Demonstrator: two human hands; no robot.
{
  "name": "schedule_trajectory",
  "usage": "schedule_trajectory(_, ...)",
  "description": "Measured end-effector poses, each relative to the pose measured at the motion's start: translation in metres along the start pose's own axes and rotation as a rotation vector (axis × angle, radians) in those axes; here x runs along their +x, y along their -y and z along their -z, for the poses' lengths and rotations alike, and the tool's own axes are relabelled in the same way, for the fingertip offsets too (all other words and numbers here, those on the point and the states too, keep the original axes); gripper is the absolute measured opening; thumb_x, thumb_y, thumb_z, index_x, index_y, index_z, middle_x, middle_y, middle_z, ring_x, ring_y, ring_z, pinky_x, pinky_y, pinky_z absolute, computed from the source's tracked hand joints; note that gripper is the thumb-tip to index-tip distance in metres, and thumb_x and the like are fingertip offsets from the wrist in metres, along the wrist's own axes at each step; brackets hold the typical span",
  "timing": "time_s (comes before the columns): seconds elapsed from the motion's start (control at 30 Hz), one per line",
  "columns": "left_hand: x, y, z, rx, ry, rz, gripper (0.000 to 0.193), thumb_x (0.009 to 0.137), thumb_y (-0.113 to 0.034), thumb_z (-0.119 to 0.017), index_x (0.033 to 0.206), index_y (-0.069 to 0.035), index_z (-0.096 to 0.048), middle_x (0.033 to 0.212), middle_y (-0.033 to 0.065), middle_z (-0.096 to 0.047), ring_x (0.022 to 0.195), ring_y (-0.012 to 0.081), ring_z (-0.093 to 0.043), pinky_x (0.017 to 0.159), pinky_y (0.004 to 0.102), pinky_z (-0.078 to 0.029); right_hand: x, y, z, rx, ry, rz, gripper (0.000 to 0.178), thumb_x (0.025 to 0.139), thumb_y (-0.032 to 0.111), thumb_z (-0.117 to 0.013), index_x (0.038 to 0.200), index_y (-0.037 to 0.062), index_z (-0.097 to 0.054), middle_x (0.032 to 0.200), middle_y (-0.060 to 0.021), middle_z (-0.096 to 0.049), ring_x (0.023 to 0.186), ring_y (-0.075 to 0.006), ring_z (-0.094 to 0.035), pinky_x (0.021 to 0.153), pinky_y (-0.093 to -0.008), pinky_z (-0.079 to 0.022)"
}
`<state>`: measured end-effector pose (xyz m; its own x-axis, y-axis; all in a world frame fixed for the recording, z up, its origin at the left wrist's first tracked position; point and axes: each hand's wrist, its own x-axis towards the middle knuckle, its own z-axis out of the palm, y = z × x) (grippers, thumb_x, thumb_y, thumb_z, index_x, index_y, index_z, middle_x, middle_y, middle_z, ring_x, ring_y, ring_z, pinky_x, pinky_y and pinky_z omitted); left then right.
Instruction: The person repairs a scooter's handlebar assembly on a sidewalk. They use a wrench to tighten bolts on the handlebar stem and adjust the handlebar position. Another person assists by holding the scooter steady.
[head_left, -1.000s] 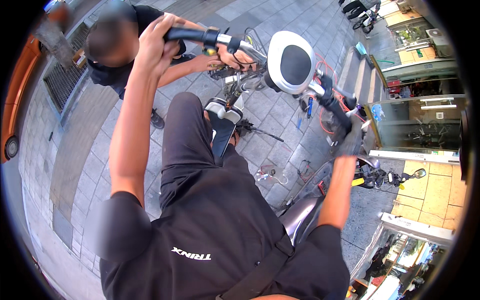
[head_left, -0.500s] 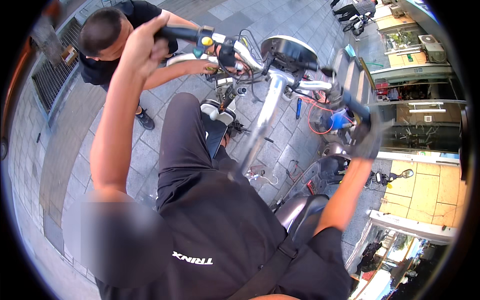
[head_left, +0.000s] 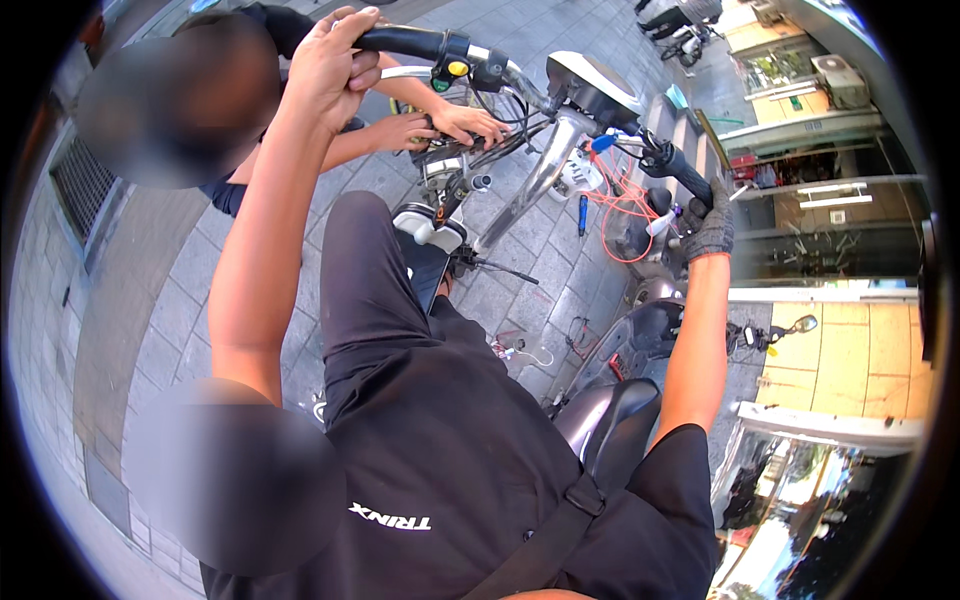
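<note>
A silver handlebar [head_left: 522, 85] on a long metal stem tube [head_left: 530, 185] is raised in front of me. My bare left hand [head_left: 335, 65] curls around the end of its black left grip [head_left: 405, 40], beside a switch block with yellow and green buttons [head_left: 457, 70]. In a dark glove, my right hand [head_left: 710, 228] closes on the lower end of the right grip [head_left: 690, 180]. A white-and-black headlight housing [head_left: 595, 88] sits at the bar's middle. Below the bar, a co-worker's hands [head_left: 470, 122] are at the black cables [head_left: 490, 145]; what their fingertips touch is unclear.
The co-worker [head_left: 240, 100] leans in from the far left. An orange hose [head_left: 628, 190] and a blue-handled tool [head_left: 582, 215] lie on the paving, near a white container [head_left: 572, 178]. A parked scooter [head_left: 605, 400] stands at my right, before shopfronts.
The handlebar has shifted and turned slightly, its left end moving right and its right end left, both hands with it. The co-worker has leaned left, and both their hands now show at the cables.
</note>
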<state>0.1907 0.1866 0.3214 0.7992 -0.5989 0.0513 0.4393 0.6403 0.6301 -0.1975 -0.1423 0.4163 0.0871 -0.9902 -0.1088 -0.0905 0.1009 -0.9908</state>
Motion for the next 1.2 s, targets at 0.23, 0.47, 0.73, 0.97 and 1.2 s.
schedule_trajectory(0.23, 0.026, 0.017, 0.01, -0.055, 0.11, 0.066, 0.012, 0.101, -0.015, -0.059, 0.095, -0.005, -0.056, 0.08, 0.0022, -0.059, 0.046, 0.0011, -0.033, 0.038, 0.0184, -0.025, 0.046, 0.018, 0.0, -0.086, 0.13, 0.022, 0.03, 0.091, 0.045, -0.069, 0.089, 0.0159, -0.059, 0.055, 0.001, -0.047, 0.037, -0.0115, -0.038, 0.035, -0.0255, -0.032)
schedule_trajectory(0.47, 0.0, 0.039, 0.06, -0.177, 0.053, 0.047, 0.01, 0.102, -0.015, -0.059, 0.106, -0.006, -0.057, 0.101, 0.0056, -0.06, 0.062, 0.0085, -0.043, 0.056, 0.0231, -0.039, 0.105, 0.068, -0.106, -0.183, 0.295, 0.19, 0.032, 0.09, 0.045, -0.069, 0.076, 0.0181, -0.057, 0.054, 0.0022, -0.047, 0.038, -0.0091, -0.036, 0.037, -0.027, -0.026)
schedule_trajectory(0.73, -0.055, 0.095, 0.105, -0.084, -0.001, 0.135, 0.023, 0.101, -0.02, -0.062, 0.122, -0.012, -0.056, 0.123, 0.0137, -0.066, 0.099, 0.0201, -0.068, 0.07, 0.0277, -0.053, 0.16, 0.083, -0.224, -0.925, 0.401, 1.116, 0.022, 0.095, 0.025, -0.054, 0.096, 0.0083, -0.068, 0.082, -0.0143, -0.067, 0.073, -0.0263, -0.064, 0.066, -0.0394, -0.048)
schedule_trajectory(0.97, -0.057, 0.133, 0.126, 0.343, -0.162, 0.449, 0.04, 0.099, -0.03, -0.067, 0.131, -0.008, -0.056, 0.114, 0.0047, -0.064, 0.086, 0.0114, -0.062, 0.061, 0.0242, -0.048, 0.116, 0.103, -0.28, -0.569, 0.505, 1.045, 0.03, 0.097, 0.03, -0.056, 0.11, 0.0064, -0.07, 0.106, -0.0183, -0.071, 0.098, -0.0311, -0.067, 0.087, -0.0422, -0.051)
schedule_trajectory(1.2, -0.051, 0.115, 0.1, 1.071, -0.256, 0.361, 0.026, 0.086, -0.028, -0.08, 0.093, -0.005, -0.071, 0.064, -0.0046, -0.054, 0.054, 0.0046, -0.048, 0.05, 0.0231, -0.037, 0.068, 0.098, -0.261, -0.374, 0.624, 0.83, 0.034, 0.095, 0.035, -0.061, 0.101, 0.0035, -0.072, 0.094, -0.0176, -0.072, 0.086, -0.0267, -0.066, 0.079, -0.0407, -0.05)
